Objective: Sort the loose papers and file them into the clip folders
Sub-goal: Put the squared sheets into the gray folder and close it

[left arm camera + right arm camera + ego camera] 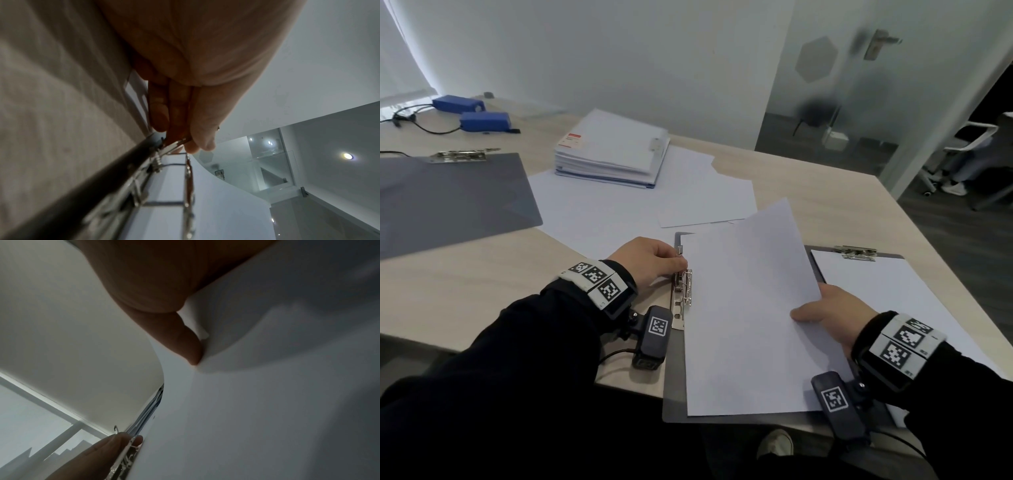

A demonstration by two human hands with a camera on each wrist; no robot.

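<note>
Left hand (650, 260) is gripping the metal clip (681, 291) of the near folder (674, 377); fingers curled together around its lever, thumb on top. In the left wrist view the clip bar is standing lifted off the board, so the clip looks open.

Right hand (828, 311) is pinching the right edge of a white sheet (743, 308), thumb on top, other fingers hidden beneath. The sheet is lying across the near folder, its left edge just beside the left fingertips at the clip. Cannot tell whether that edge is already under the bar.

Progress, as judged: partway.
- Second folder (893, 291), just beyond the right fingers, is already holding paper under its clip.
- Near folder is taking a sheet now; clip not yet closed on it.
- Third folder (448, 195), well away from the left fingers to the far left, is lying bare, nothing clipped.
- Loose sheets (688, 195) are still lying spread well beyond both hands, next to a thick paper stack (613, 150).

Much sorting appears left.

Surface: pale wood-look table (482, 291). Two blue boxes (472, 113) with a cable are sitting at its far left corner.

Room: plain white wall, frosted glass door (842, 85) with a metal handle, dark floor, a chair past the doorway at right.
</note>
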